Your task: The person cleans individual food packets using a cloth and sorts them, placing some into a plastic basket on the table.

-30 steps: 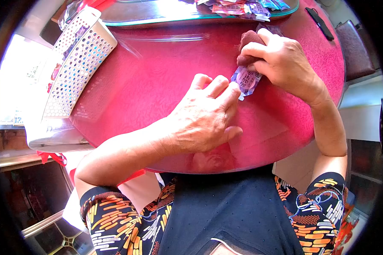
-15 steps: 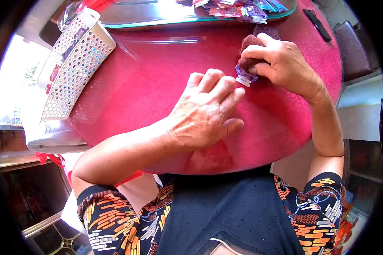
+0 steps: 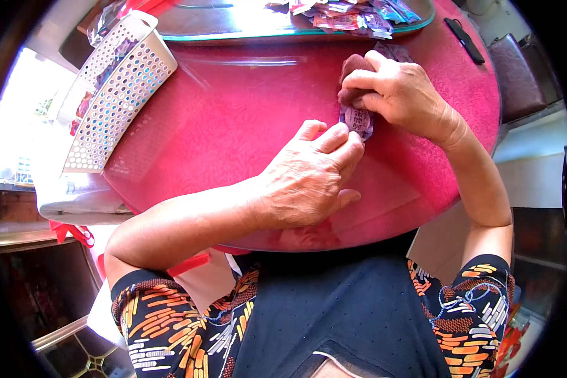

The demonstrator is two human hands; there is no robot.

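Note:
My right hand (image 3: 411, 99) is closed on a bunched brown cloth (image 3: 351, 68) above the right part of the table. Beneath the cloth lies a small purple wrapped packet (image 3: 358, 121) with printing on it, its upper part hidden. My left hand (image 3: 310, 179) is palm down with fingers stretched and thumb apart. Its fingertips reach the near edge of the packet; whether they press on it I cannot tell. Behind my right hand lies a dark purplish wrapper (image 3: 398, 53), partly hidden.
A white perforated basket (image 3: 123, 94) with wrapped packets inside stands tilted in view at left. A glass-edged tray (image 3: 233, 30) at the back bears a heap of colourful packets (image 3: 353, 17). A black object (image 3: 465, 41) lies at the right edge of the red table (image 3: 233, 120).
My right hand and the cloth have shifted left, showing more of the packet's printed face. My left hand has moved slightly down, and its fingertips now meet the packet's near edge.

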